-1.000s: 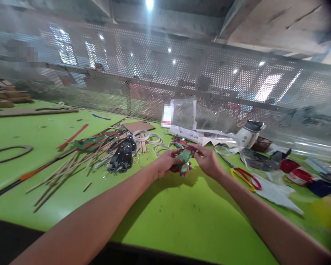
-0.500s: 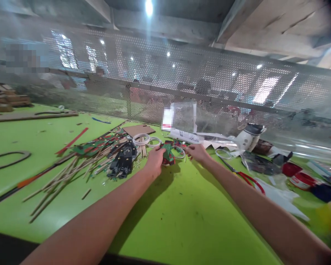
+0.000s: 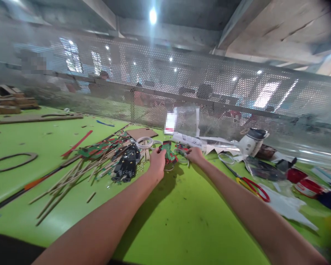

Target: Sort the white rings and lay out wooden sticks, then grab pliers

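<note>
My left hand (image 3: 157, 162) is closed on a green piece with red and dark patches (image 3: 168, 150), held just above the green table. To its right, my right hand (image 3: 194, 154) has its fingers pinched together beside a thin pale strip (image 3: 188, 162). Whether that strip is a cord or tape, I cannot make out. White rolled rings (image 3: 144, 142) lie behind my left hand. Left of it are black printed pieces (image 3: 127, 163), more green-and-red pieces (image 3: 92, 151) and a pile of thin wooden sticks (image 3: 63, 184).
Scissors with red and yellow handles (image 3: 253, 187) lie right of my right forearm, near white paper (image 3: 288, 206). A white jar (image 3: 252, 142) and red tape rolls (image 3: 309, 187) stand farther right. A perforated metal screen (image 3: 151, 95) borders the table's back. Cardboard (image 3: 142, 133) lies before it.
The white loop between my hands has lost its round shape, and a pale strip now hangs by my right fingers. My left hand keeps the green-and-red piece. The whole view has shifted slightly.
</note>
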The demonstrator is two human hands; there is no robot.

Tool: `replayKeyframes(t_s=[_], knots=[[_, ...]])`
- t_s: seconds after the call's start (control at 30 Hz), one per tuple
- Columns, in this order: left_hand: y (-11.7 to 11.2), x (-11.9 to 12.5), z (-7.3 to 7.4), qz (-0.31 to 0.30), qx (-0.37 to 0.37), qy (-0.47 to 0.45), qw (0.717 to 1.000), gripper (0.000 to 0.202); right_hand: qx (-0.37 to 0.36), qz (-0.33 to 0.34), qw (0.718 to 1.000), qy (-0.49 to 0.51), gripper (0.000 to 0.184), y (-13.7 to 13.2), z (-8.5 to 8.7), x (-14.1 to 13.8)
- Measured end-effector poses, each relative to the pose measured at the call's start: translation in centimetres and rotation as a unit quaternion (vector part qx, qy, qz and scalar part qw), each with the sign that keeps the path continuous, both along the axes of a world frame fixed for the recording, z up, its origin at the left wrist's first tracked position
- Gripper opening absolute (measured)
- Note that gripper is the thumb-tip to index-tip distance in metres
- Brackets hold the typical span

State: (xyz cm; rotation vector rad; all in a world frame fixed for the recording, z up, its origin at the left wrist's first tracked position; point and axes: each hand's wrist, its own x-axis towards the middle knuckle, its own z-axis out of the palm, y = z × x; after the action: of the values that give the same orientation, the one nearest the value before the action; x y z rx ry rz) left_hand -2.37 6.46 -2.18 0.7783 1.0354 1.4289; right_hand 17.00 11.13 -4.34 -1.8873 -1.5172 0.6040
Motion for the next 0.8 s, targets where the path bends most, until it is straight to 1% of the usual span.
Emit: replayKeyframes(t_s=[0.1,0.2,0.27,0.33,0.43,0.57,0.67,0.8], knots=[[0.0,-0.1,0.0,-0.001,-0.011,0.009,1.0,0.016,-0.003,-0.016,0.997,0.069,0.025,-0.3,0.4,1.2],[0.1,-0.1,-0.1,-0.002,-0.019,0.025,1.0,0.015,-0.001,-0.015,0.991,0.134,0.027,-1.1,0.9,2.1],[0.2,0.0,-0.3,-0.011,-0.02,0.033,0.999,0.015,0.005,-0.003,0.986,0.166,0.026,-1.9,1.2,2.2],[0.1,0.1,-0.4,-0.023,-0.02,0.036,0.999,0.017,0.014,0.013,0.983,0.182,0.024,-2.7,1.2,1.6],[-0.3,0.4,-0.4,-0.051,-0.016,0.028,0.998,0.021,0.029,0.031,0.984,0.174,0.02,-4.0,1.0,-0.4],[-1.2,1.0,0.3,-0.119,-0.002,-0.008,0.993,0.024,0.064,0.029,0.99,0.125,0.015,-5.4,1.0,-3.0],[-1.8,1.1,0.9,-0.156,-0.004,-0.032,0.987,0.024,0.085,0.016,0.992,0.09,0.014,-6.1,1.6,-3.8],[-2.2,1.1,1.2,-0.158,-0.012,-0.051,0.986,0.022,0.088,0.019,0.992,0.088,0.014,-7.0,2.1,-3.9]])
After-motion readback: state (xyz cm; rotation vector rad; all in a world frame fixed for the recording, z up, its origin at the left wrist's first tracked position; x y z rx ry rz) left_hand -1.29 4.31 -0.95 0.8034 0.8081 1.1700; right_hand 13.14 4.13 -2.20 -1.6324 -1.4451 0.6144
